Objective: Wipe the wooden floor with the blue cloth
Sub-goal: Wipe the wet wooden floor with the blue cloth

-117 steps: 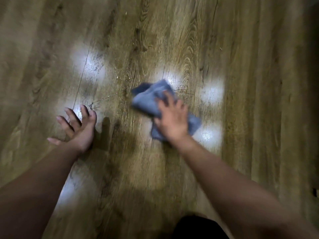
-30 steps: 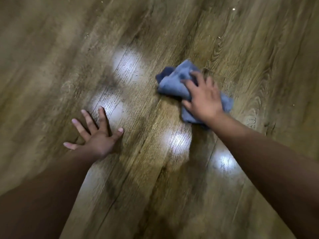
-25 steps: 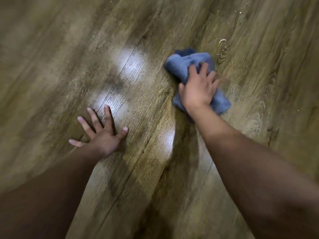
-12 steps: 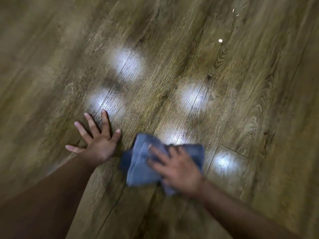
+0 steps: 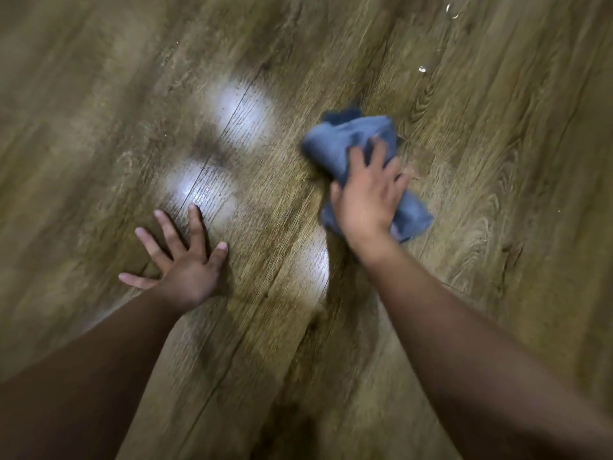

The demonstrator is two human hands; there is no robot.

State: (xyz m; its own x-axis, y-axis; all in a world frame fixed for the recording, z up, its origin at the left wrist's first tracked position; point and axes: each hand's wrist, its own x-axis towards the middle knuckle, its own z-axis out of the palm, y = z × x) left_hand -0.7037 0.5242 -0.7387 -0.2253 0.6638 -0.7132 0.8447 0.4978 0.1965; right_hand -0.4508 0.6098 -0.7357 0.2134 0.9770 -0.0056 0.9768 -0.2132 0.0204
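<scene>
**A:** What does the view take in?

**B:** A head camera looks down at a wooden floor (image 5: 497, 227) of brown planks with visible grain, whose seams run diagonally. Two bare forearms reach forward from the bottom edge of the view. The picture is somewhat blurred.

**A:** Where is the blue cloth?

**B:** The blue cloth (image 5: 345, 141) lies bunched on the floor, right of centre in the upper half of the view. The right hand (image 5: 368, 197) rests on top of it, palm down, with the fingers spread over the folds. Cloth shows beyond the fingertips and past the outer side of the hand near the wrist. Blur hides whether the fingers curl into the fabric or lie flat on it.

**A:** And the other hand?

**B:** The left hand (image 5: 185, 260) is flat on the bare floor, left of centre, with fingers and thumb splayed wide. It holds nothing. It is well apart from the cloth.

**A:** Anything else on the floor?

**B:** Soft white patches of reflected light (image 5: 245, 114) lie between and ahead of the hands. A few small pale specks (image 5: 422, 69) sit near the upper right corner of the view, beyond the cloth.
</scene>
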